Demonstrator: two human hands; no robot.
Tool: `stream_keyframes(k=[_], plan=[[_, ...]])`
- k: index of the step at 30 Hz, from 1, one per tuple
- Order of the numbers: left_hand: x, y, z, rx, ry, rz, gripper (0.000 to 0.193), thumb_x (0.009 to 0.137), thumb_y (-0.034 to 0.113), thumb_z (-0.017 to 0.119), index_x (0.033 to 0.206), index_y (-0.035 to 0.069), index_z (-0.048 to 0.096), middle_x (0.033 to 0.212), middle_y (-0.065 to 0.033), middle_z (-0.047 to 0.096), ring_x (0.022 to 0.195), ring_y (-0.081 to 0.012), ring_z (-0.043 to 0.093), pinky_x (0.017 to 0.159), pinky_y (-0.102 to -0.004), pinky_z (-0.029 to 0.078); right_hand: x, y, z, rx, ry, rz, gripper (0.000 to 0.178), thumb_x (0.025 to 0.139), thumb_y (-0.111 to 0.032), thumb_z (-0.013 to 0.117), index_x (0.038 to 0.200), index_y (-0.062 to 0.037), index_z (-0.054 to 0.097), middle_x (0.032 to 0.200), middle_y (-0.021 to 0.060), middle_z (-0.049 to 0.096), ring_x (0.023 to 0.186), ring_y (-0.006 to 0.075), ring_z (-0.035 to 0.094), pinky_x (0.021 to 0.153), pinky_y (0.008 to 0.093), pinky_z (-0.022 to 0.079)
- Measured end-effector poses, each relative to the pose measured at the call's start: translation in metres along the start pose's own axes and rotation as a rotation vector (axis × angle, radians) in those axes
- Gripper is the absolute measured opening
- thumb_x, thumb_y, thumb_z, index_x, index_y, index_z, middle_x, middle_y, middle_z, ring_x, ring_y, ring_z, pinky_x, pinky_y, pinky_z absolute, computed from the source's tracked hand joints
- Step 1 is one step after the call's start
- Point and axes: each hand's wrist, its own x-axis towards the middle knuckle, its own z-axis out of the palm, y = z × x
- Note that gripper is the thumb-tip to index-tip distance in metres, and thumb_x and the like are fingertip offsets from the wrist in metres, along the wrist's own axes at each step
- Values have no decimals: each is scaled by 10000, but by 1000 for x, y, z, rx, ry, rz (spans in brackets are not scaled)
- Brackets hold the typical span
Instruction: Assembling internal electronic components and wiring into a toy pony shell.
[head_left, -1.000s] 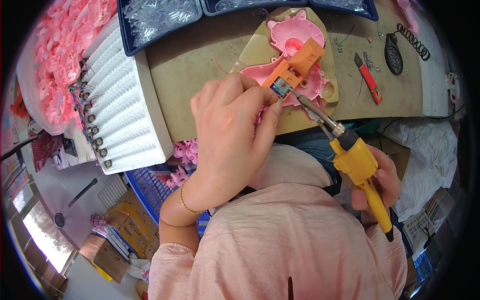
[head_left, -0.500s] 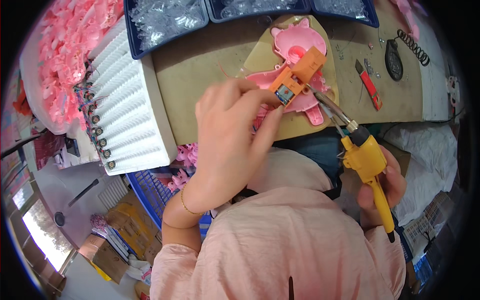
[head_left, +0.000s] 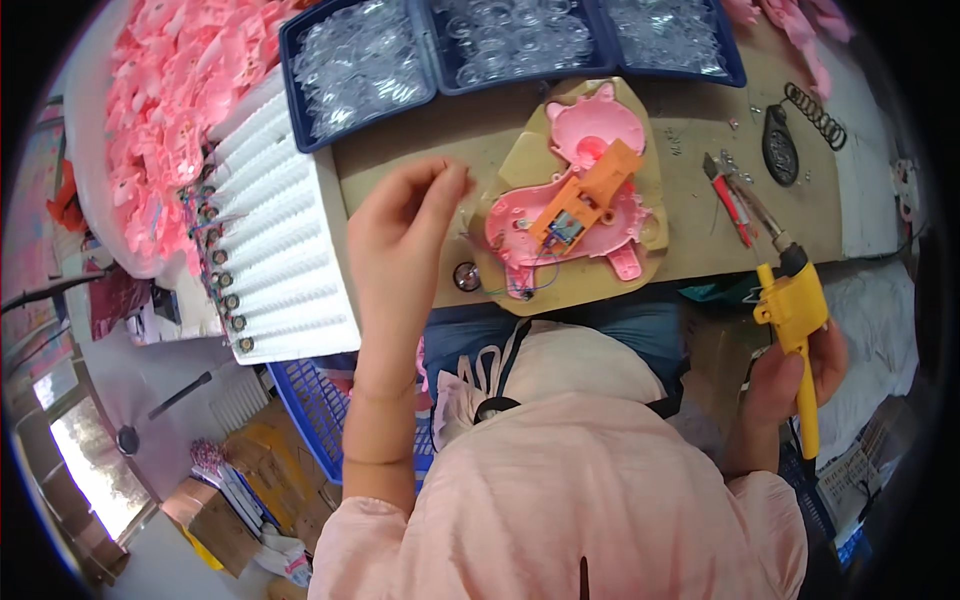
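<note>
My left hand [head_left: 400, 225] is raised over the worktable, left of a pink plastic toy shell half [head_left: 600, 128]. Its thumb and fingertips press together; whatever they may hold is too small to make out. The shell lies in a tan shaped board [head_left: 520, 180]. On the shell rests an orange plastic case [head_left: 610, 172] with a small circuit board [head_left: 566, 228] in it. Thin wires run from there to a small round speaker [head_left: 467, 277] by the board's left edge. My right hand [head_left: 800, 370] grips a yellow soldering iron [head_left: 795, 305], its tip beside a red utility knife [head_left: 735, 210].
Blue trays [head_left: 437, 60] of clear plastic parts line the back. A white foam rack [head_left: 285, 230] with several speakers along its edge stands left, beside heaped pink parts [head_left: 165, 130]. A black oval tag [head_left: 780, 145] with a coiled cord lies right. A blue basket [head_left: 310, 400] sits below the table.
My left hand has let go of the orange case and moved left. The soldering iron has drawn away to the right. The speaker and its wires now show, and the view has shifted slightly.
</note>
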Motion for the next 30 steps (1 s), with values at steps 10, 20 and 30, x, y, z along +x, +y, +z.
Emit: stream_keyframes(k=[10,20,30], plan=[[8,40,37,522,-428,363,164,797,88,622,935,1,640,1047,-161,606,853,-299,617,764,-377,484,5,12,-12,14,270,164,435,865,-152,515,1228,62,408,1192,223,498,1097,284,531,917,396,457],[-31,21,18,457,-241,227,125,796,60,622,917,39,644,817,-87,598,733,-222,563,676,-334,433,11,12,9,59,157,246,456,855,-168,546,1231,53,413,1187,211,509,1109,286,522,941,401,435],[-33,7,39,415,-266,212,54,798,107,631,829,73,603,727,-48,557,679,-208,519,689,-321,361,-7,-19,10,241,-256,258,596,824,-272,682,1281,-91,347,1281,259,429,1173,306,469,962,418,401]])
